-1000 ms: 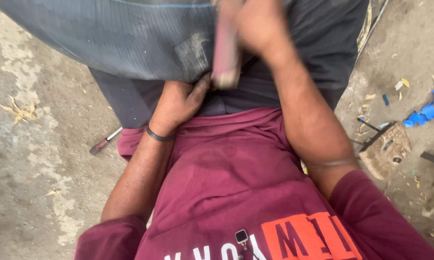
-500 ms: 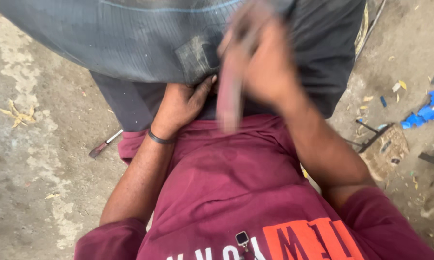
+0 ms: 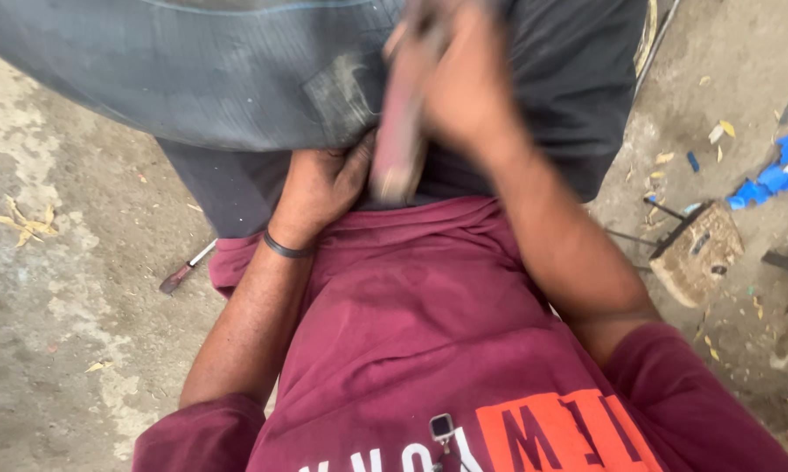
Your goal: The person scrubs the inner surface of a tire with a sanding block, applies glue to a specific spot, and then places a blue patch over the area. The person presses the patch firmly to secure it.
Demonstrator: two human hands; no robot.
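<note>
A large grey rubber inner tube (image 3: pixel 210 70) lies across my lap, with a rough scuffed patch (image 3: pixel 341 100) near its lower edge. My left hand (image 3: pixel 320 188), with a black band on the wrist, grips the tube's lower edge just under that patch. My right hand (image 3: pixel 460 83) is blurred and holds a reddish-brown block-like tool (image 3: pixel 398 144) upright against the tube, right beside the patch. The tool's shape is smeared by motion.
Concrete ground surrounds me. A small tool with a dark red handle (image 3: pixel 184 273) lies at my left hip. To the right sit a wooden block (image 3: pixel 696 253), thin metal rods (image 3: pixel 665 210), blue scraps (image 3: pixel 774 179) and scattered yellow bits.
My right hand has swung the tool up and down along the tube next to the patch. My left hand has kept its grip on the tube's edge.
</note>
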